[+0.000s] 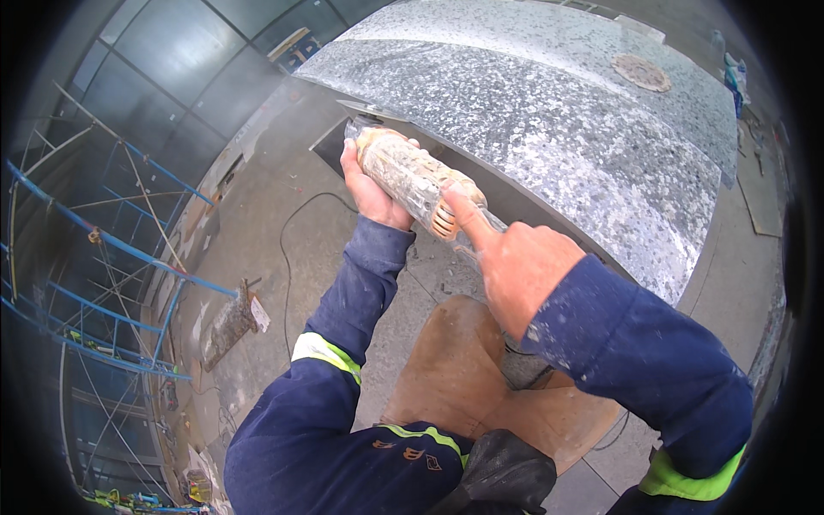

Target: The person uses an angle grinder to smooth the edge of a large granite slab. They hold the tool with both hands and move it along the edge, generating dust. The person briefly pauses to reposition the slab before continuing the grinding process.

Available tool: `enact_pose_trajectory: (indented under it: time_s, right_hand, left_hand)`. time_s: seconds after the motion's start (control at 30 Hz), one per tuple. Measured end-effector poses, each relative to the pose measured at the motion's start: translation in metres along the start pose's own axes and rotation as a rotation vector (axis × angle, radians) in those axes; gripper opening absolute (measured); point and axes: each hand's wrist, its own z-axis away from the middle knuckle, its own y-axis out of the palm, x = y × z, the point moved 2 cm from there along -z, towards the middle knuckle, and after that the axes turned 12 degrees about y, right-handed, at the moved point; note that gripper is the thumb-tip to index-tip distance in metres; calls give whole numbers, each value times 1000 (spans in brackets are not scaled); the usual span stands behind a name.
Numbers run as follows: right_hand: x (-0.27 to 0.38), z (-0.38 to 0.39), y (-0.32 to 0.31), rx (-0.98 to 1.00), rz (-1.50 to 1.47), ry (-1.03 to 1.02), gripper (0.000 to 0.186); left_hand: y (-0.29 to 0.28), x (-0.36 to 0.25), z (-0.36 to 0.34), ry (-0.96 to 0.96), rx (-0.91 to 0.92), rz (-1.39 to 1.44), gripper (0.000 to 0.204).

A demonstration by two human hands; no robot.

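Note:
A power tool that looks like an angle grinder [414, 176], its body wrapped in dusty clear plastic, lies slantwise in front of me. My left hand [375, 194] is closed around its front end from below and the left, with fingertips showing on the far side. My right hand [525, 268] is at the rear end, index finger stretched along the casing near the orange vent slots and the other fingers curled. The tool's head is at the near left edge of a speckled grey stone slab [532, 129]. Whether a disc touches the stone is hidden.
A round brownish disc [642, 73] lies on the slab's far part. Blue scaffolding frames [129, 249] stand at left. A dark cable [286, 257] curves over the dusty floor [257, 318]. A dirty block-like piece [230, 330] lies near the scaffolding. Haze hangs at the back left.

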Motion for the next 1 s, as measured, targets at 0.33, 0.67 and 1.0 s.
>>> enact_pose_trajectory:
  time_s: [0.33, 0.67, 1.0]
  right_hand:
    - [-12, 45, -4, 22, -10, 25, 91]
    - [-10, 73, -13, 125, 15, 117, 93]
    - [-8, 63, -12, 118, 0, 88, 92]
  left_hand:
    - [27, 12, 41, -12, -44, 28, 68]
    - [54, 8, 75, -98, -29, 74, 68]
    - [47, 7, 67, -106, 4, 81, 68]
